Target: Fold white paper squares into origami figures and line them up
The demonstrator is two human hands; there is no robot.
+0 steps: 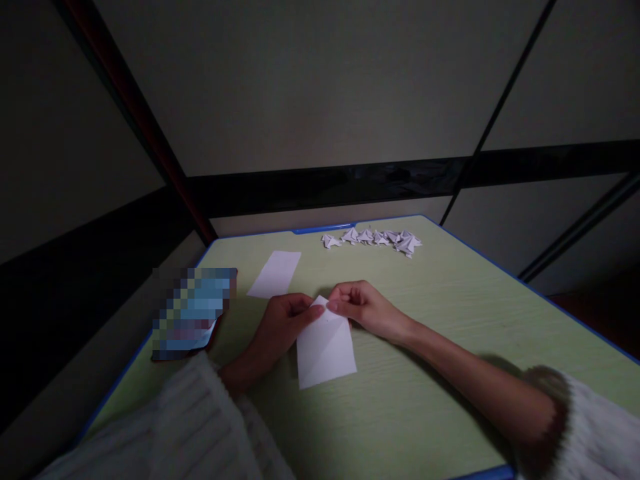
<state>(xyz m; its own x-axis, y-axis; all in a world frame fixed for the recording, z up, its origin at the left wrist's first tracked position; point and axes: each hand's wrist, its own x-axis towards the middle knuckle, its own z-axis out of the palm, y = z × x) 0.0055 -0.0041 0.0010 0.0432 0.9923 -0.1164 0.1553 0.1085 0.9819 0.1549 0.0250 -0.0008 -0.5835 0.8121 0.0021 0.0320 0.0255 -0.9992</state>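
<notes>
A sheet of white paper (327, 350) with its top folded to a point is held between both hands above the table. My left hand (283, 323) pinches its upper left edge, thumb on top near the tip. On the other side, my right hand (367, 308) grips the upper right edge close to the point, its thumb and fingers closed on the paper. The fingers beneath the sheet are partly hidden. Beyond my left hand lies a second white paper sheet (276, 273), flat on the table.
The light green table (450, 320) has a blue rim. Along its far side sit several small folded white paper figures (365, 236), bunched toward the right. A phone or tablet-like device (195, 313), blurred out, lies at the left edge. Dark-banded panels (320, 87) stand behind the table.
</notes>
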